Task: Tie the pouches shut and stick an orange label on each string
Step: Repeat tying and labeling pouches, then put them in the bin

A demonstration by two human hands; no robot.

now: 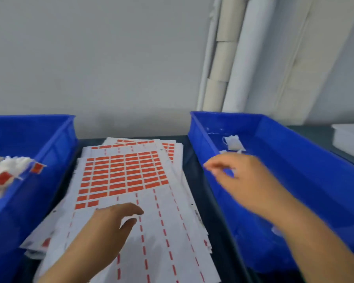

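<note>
A sheet of orange labels point(123, 174) tops a stack of white sheets in the middle of the dark table. My left hand point(108, 227) hovers over the lower, peeled part of that sheet, fingers relaxed and empty. My right hand point(243, 176) reaches over the near wall of the right blue bin point(294, 139), fingers loosely curled, holding nothing that I can see; it is blurred. Two small white pouches point(233, 142) lie at the far end of that bin. The left blue bin point(49, 139) holds several white pouches with orange labels point(10, 172).
White and beige rolls point(233, 58) lean against the wall behind the right bin. A white tray point(349, 137) sits at the far right edge of the table. More label sheets fan out under the top one.
</note>
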